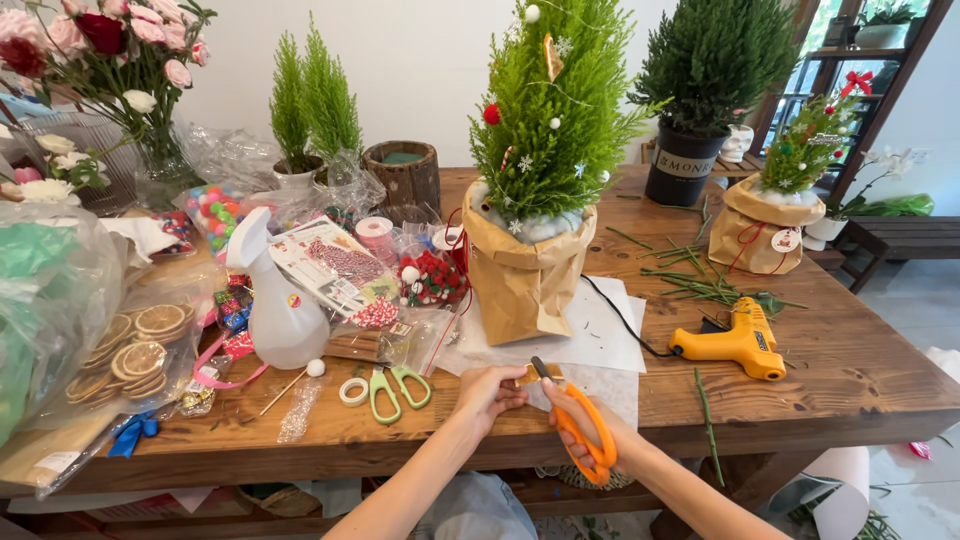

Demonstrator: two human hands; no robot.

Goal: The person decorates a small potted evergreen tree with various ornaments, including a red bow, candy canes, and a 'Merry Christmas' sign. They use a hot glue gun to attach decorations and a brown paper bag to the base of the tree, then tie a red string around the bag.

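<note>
A: Two pairs of scissors on the brown plank wooden table (850,380)?

B: Yes. Green-handled scissors (398,386) lie left of the decorated conifer in its brown paper bag (535,190). Orange-handled scissors (578,422) sit gripped in the right hand (590,440), below the tree.

A: Left hand (490,392)?

B: Fingers pinched on a small tan piece (527,375) at the blades. One yellow glue gun (738,345) right of the tree; white wall behind.

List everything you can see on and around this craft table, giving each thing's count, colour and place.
small trees: five, green, rear of table
paper bags: two, brown, around tree bases
glue gun: one, yellow, right
spray bottle: one, white, left
green scissors: one, front
dried orange slices: stacked, bagged, far left
flowers: pink and white, top left
table: one, brown wood
orange scissors: one, in right hand
left hand: pinches small piece
right hand: grips scissors
</note>
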